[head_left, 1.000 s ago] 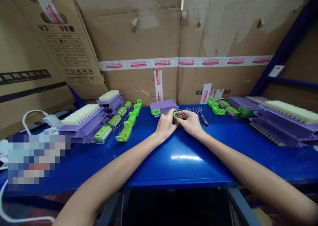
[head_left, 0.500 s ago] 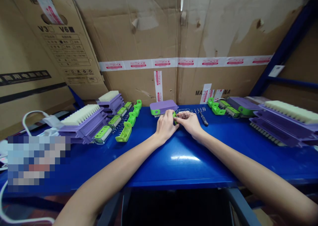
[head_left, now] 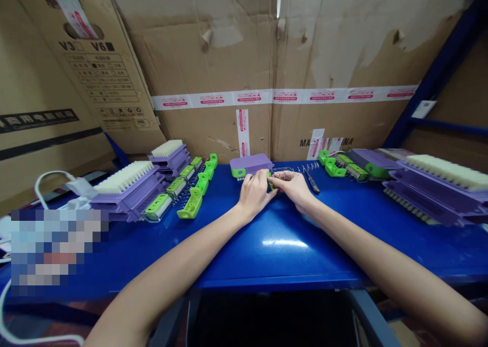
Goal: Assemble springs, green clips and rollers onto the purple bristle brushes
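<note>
We have both hands out in front of us, close together over the blue table (head_left: 247, 258). Our left hand (head_left: 253, 193) is curled, with its fingers closed on a small green piece (head_left: 271, 181). Our right hand (head_left: 293, 189) comes in from the other side, and its thumb and finger are pinched on the same piece. So the green piece is between our two hands — we can see just a bit of it, because the fingers hide the rest. A thin wire coil shows by the right fingers, but we cannot tell if they hold it too.

Just behind our left hand lies a purple brush (head_left: 251, 162) with a green end, flat side up. To the right of our right hand there is a thin tool (head_left: 313, 185) with a dark handle, and a springy wire (head_left: 313, 167) is near its tip.

On our left we see a slanted row of green caps (head_left: 191, 204), a row of green and silver blocks (head_left: 176, 186) and a purple stack (head_left: 129, 197) with pale bristles on top. On our right there are more green caps, and another purple stack (head_left: 438, 197). Big brown cardboard (head_left: 213, 57) stands behind it all — with tape across it.
</note>
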Motion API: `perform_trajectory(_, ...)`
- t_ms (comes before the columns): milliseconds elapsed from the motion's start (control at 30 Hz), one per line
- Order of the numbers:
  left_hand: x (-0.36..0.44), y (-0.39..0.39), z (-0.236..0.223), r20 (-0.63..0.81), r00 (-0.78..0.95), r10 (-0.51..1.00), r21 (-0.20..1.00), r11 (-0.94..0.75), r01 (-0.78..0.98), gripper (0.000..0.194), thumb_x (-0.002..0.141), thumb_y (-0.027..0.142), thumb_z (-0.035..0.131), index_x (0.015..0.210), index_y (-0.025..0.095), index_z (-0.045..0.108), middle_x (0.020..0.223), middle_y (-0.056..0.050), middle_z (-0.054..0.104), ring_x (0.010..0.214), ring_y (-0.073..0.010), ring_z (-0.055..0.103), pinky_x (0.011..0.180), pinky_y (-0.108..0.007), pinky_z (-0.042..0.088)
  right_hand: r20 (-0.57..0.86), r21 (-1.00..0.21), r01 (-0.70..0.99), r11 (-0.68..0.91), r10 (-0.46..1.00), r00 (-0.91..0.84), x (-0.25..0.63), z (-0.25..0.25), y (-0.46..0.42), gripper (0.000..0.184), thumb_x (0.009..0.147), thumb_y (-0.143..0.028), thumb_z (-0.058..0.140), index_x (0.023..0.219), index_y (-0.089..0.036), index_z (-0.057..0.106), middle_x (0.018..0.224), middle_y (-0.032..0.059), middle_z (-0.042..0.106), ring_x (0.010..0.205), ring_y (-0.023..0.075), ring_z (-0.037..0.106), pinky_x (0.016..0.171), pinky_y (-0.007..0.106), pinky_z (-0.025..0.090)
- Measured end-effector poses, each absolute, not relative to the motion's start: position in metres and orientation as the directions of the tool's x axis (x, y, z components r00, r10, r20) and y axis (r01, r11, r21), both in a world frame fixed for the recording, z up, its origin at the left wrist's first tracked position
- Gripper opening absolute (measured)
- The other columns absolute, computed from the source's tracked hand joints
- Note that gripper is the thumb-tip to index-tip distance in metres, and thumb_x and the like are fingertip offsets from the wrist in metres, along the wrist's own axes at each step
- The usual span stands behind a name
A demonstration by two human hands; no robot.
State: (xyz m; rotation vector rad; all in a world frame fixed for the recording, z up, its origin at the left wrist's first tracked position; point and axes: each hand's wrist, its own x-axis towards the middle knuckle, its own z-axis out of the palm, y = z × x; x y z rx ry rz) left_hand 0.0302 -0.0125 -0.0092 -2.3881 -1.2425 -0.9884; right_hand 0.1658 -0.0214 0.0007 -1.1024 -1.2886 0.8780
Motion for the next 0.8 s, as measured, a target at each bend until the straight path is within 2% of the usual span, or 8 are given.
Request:
perform_trajectory(133, 0.028, -0.01, -0.006, 0.656, 0.35, 0.669, 0.113, -0.545, 0.831, 0.045, 0.074, 0.035, 0.07, 0.109, 0.013, 0.051, 0.099, -0.012, 0.067, 0.09, -0.0253, 0.064, 0.084, -0.034, 0.044, 0.432, -0.88, 0.243, 0.409, 0.9, 0.051, 0.169, -0.008, -0.013, 0.03, 0.06, -0.035, 0.075, 0.081, -0.016, 0.065, 0.08, 0.0036, 0.069, 0.076, 0.0167, 0.063, 0.073, 0.03, 0.05)
perform_trajectory(267, 0.025, -0.005, -0.005, 0.644, 0.331, 0.689, 0.115, -0.516, 0.849, 0.04, 0.072, 0.036, 0.071, 0.099, 0.014, 0.053, 0.084, -0.011, 0.068, 0.085, -0.027, 0.065, 0.081, -0.034, 0.046, 0.365, -0.883, 0.31, 0.353, 0.931, -0.02, 0.171, -0.014, -0.009, 0.039, 0.061, -0.03, 0.074, 0.095, -0.015, 0.064, 0.084, 0.0057, 0.07, 0.078, 0.0185, 0.065, 0.073, 0.032, 0.052)
perform_trajectory(433, 0.024, -0.003, -0.005, 0.663, 0.382, 0.644, 0.057, -0.552, 0.832, 0.034, 0.075, 0.044, 0.069, 0.088, 0.017, 0.053, 0.079, -0.01, 0.067, 0.082, -0.0263, 0.066, 0.078, -0.033, 0.047, 0.361, -0.886, 0.321, 0.335, 0.932, 0.024, 0.175, -0.016, -0.006, 0.036, 0.063, -0.027, 0.072, 0.096, -0.014, 0.064, 0.083, 0.007, 0.071, 0.074, 0.0188, 0.067, 0.072, 0.032, 0.053)
perform_trajectory(567, 0.024, -0.005, -0.005, 0.596, 0.4, 0.696, 0.056, -0.533, 0.844, 0.025, 0.082, 0.038, 0.064, 0.089, 0.016, 0.054, 0.081, -0.011, 0.068, 0.082, -0.0255, 0.067, 0.074, -0.031, 0.048, 0.384, -0.891, 0.282, 0.357, 0.922, 0.047, 0.179, -0.012, -0.007, 0.042, 0.064, -0.032, 0.073, 0.101, -0.015, 0.063, 0.085, 0.0076, 0.072, 0.08, 0.0207, 0.068, 0.074, 0.034, 0.054)
perform_trajectory(667, 0.024, -0.006, -0.005, 0.579, 0.419, 0.699, 0.049, -0.544, 0.838, 0.011, 0.091, 0.026, 0.051, 0.091, 0.016, 0.055, 0.084, -0.01, 0.068, 0.082, -0.0222, 0.067, 0.073, -0.029, 0.048, 0.411, -0.9, 0.196, 0.39, 0.908, 0.077, 0.179, -0.007, -0.009, 0.043, 0.064, -0.035, 0.074, 0.101, -0.015, 0.063, 0.088, 0.0081, 0.072, 0.084, 0.0208, 0.068, 0.079, 0.035, 0.053)
perform_trajectory(800, 0.023, -0.004, -0.005, 0.597, 0.463, 0.655, -0.005, -0.574, 0.819, 0.018, 0.094, 0.022, 0.041, 0.086, 0.016, 0.056, 0.08, -0.01, 0.068, 0.079, -0.0209, 0.065, 0.073, -0.029, 0.047, 0.355, -0.934, 0.073, 0.349, 0.931, 0.082, 0.176, -0.001, -0.014, 0.046, 0.062, -0.033, 0.074, 0.102, -0.016, 0.063, 0.089, 0.0068, 0.072, 0.083, 0.0192, 0.067, 0.075, 0.032, 0.054)
